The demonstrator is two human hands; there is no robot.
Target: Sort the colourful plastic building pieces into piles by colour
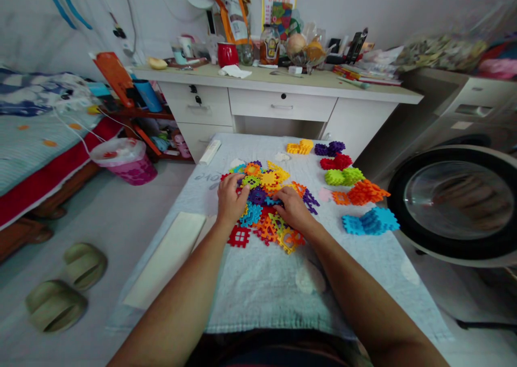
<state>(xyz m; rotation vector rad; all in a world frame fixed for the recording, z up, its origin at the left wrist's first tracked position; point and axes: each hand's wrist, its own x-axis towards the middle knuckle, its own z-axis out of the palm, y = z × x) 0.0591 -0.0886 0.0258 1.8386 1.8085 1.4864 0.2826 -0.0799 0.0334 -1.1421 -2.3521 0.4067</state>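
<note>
A heap of colourful plastic interlocking building pieces (269, 228) lies mid-table. My left hand (231, 199) is at the heap's left side, thumb and fingers closed at the edge of a lime green window-shaped piece (251, 181). On the right side of the heap, my right hand (294, 209) has its thumb and fingertips closed on a blue piece (273, 201), mostly covered by the fingers. A purple piece (257, 196) lies between the hands. A red window piece (239, 236) sits at the near edge of the heap.
Along the table's right side stand colour-sorted groups: yellow (299, 147), purple (330, 149), red (336, 161), lime green (344, 177), orange (365, 192) and blue pieces (370, 221). A white board (167, 259) lies at left. An open washing-machine door (456, 205) is beyond the right edge.
</note>
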